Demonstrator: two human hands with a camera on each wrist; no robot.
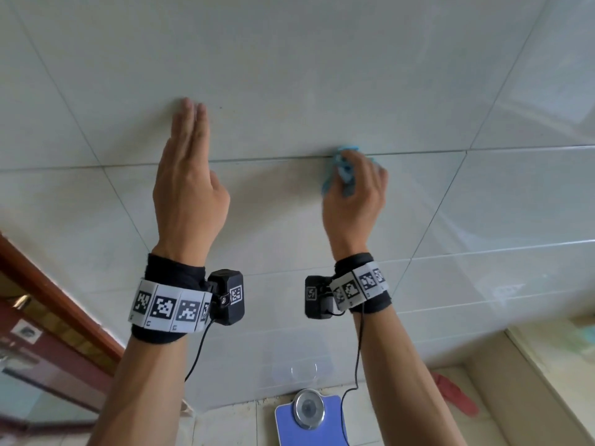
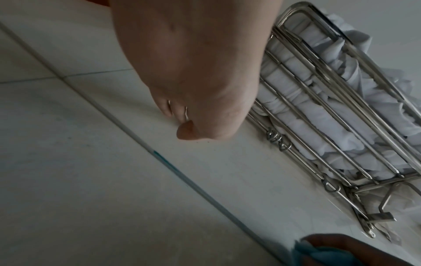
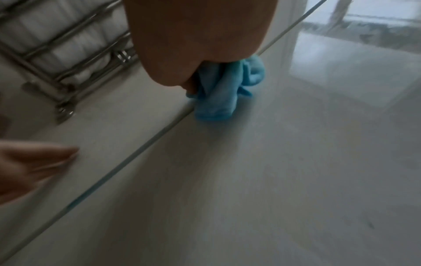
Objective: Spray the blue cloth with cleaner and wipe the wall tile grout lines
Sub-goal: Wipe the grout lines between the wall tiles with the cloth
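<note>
My right hand (image 1: 355, 185) grips a bunched blue cloth (image 1: 342, 170) and presses it against the pale wall tile, right on a horizontal grout line (image 1: 267, 158). In the right wrist view the blue cloth (image 3: 222, 93) sits on the grout line (image 3: 136, 153), with my right hand (image 3: 200, 43) curled over it. My left hand (image 1: 188, 169) lies flat on the wall to the left, fingers straight and together, across the same line. In the left wrist view the left hand (image 2: 193, 75) rests above the grout line (image 2: 109, 117), and the cloth (image 2: 318, 255) shows at the bottom edge.
A metal wire rack (image 2: 337, 115) holding white cloths is fixed to the wall above the hands. A blue bathroom scale (image 1: 309, 416) lies on the floor below. A brown door frame (image 1: 61, 294) stands at the left, and a red slipper (image 1: 454, 394) lies at the right.
</note>
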